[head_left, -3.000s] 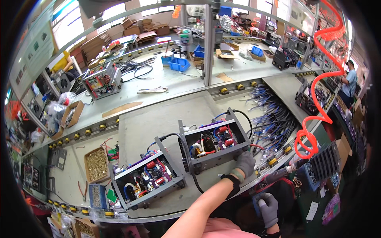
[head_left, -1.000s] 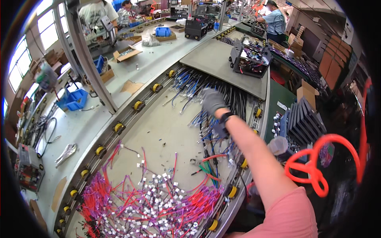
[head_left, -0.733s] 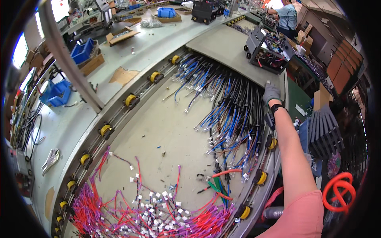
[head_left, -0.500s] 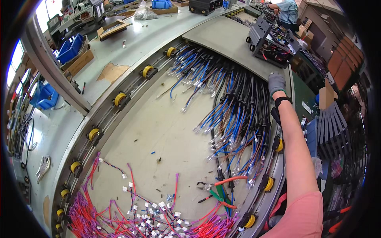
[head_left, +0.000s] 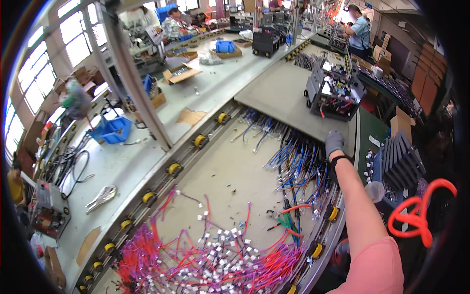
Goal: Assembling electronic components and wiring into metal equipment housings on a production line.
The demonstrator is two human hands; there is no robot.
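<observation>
My right hand [head_left: 335,142], in a grey glove, grips the near right edge of a flat grey board [head_left: 274,90]. The fingertips are partly hidden. On the board's right side rides a dark open-framed machine unit [head_left: 335,93] with its inner parts and wires exposed. Under and in front of the board's near edge lies a bundle of black cables with blue and brown ends [head_left: 301,164], partly covered by it. My left hand is out of view.
Yellow rollers [head_left: 174,169] line the track's rails. Red and purple wires with white connectors [head_left: 220,259] fill the near end. Locking pliers [head_left: 102,198] and a blue bin [head_left: 115,130] sit on the left bench. A red looped handle [head_left: 416,215] hangs at right. A person [head_left: 360,32] stands far off.
The board with the machine unit has slid toward me, my right hand on its edge, and covers more of the cables. My view has tilted up, showing more of the room.
</observation>
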